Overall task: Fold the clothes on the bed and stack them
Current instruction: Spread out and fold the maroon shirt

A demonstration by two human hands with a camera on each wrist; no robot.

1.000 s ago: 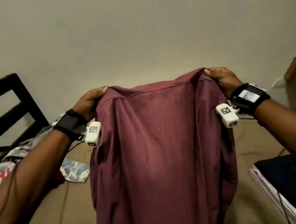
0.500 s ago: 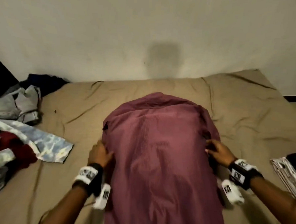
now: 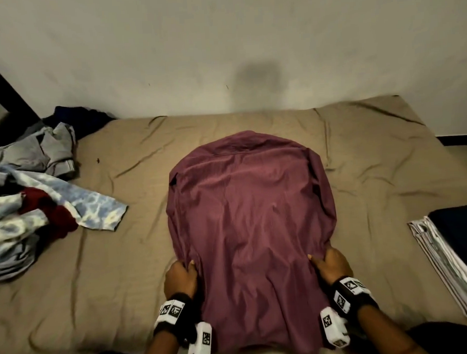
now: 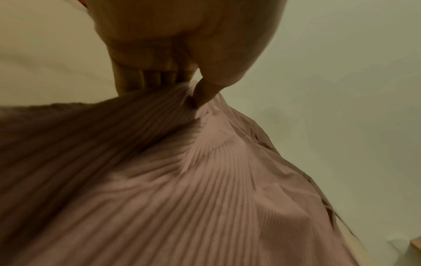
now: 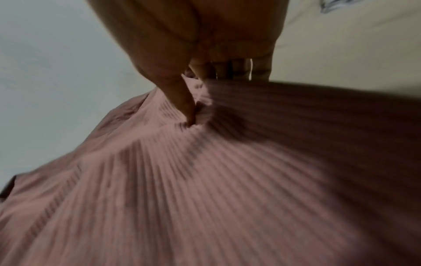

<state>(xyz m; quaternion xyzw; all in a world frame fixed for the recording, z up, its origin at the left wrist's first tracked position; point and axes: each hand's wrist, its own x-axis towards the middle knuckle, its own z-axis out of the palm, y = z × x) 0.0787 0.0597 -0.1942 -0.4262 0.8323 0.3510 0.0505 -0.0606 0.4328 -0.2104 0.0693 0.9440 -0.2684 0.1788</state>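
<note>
Head view: a maroon ribbed shirt (image 3: pixel 251 224) lies spread across the middle of a bed (image 3: pixel 375 174) covered with a tan sheet, its upper part rounded toward the wall and its lower part reaching the near edge. Half a second ago the same shirt lay on the sheet with the hands higher along its sides; a second ago it was held up in the air by its shoulders. Now both hands sit lower, close to the near edge.

The left hand (image 3: pixel 180 278) grips the shirt's left edge, fingers curled under the cloth and thumb on top. In the left wrist view the thumb (image 4: pixel 202 95) presses into the ribbed fabric, which bunches around it. The right hand (image 3: pixel 331 265) grips the right edge the same way; in the right wrist view its thumb (image 5: pixel 187 109) digs into a fold. Both wrist views are blurred.

To the left on the sheet lies an unfolded heap of clothes (image 3: pixel 30 201): grey, pale blue tie-dye, dark red and navy pieces. At the right edge rests a folded stack (image 3: pixel 456 262), a dark navy piece on top of striped white cloth. A plain wall (image 3: pixel 220 42) rises behind the bed, with a dark bed frame (image 3: pixel 3 88) at far left.
</note>
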